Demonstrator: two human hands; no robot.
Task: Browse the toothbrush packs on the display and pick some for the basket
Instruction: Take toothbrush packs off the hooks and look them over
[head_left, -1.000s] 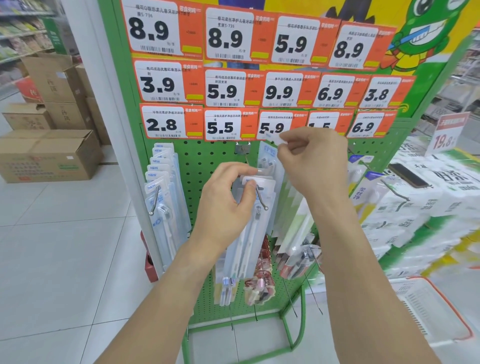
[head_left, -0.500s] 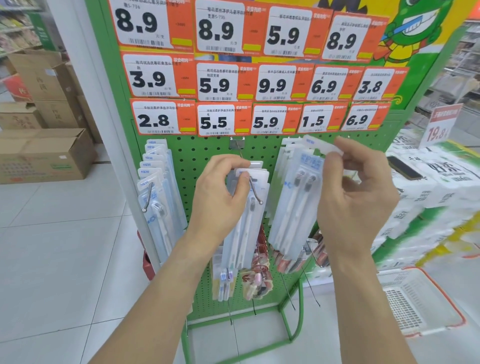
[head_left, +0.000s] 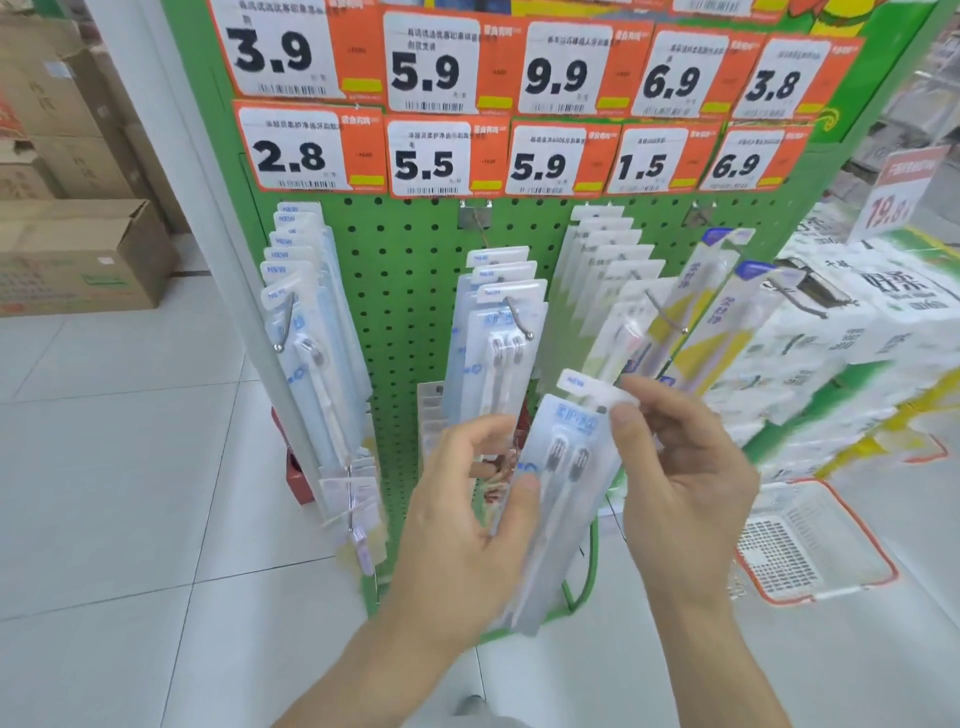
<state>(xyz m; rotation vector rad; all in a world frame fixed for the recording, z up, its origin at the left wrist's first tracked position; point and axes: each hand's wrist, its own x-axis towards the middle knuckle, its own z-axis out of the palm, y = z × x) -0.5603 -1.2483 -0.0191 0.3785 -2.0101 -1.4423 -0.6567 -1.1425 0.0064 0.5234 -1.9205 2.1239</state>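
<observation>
I hold a clear toothbrush pack (head_left: 563, 483) with two dark-headed brushes in front of the green pegboard display (head_left: 410, 260). My right hand (head_left: 680, 483) pinches its white top tab. My left hand (head_left: 462, 514) grips its left edge lower down. More packs hang on hooks: a left row (head_left: 306, 322), a middle row (head_left: 501, 322) and a right row (head_left: 613, 280), with yellow-backed packs (head_left: 711, 312) beside them. The white basket (head_left: 810, 545) with an orange rim sits on the floor at lower right.
Orange price tags (head_left: 431, 156) cover the display's upper part. Stacked white tissue packs (head_left: 857, 332) stand to the right. Cardboard boxes (head_left: 78, 254) sit at far left on the pale tiled floor (head_left: 130, 467). The display's green foot rail (head_left: 587, 577) curves below the pack.
My right hand has pulled a pack off the right hooks and brought it down and toward me. My left hand let go of the middle row and took the pack's left edge.
</observation>
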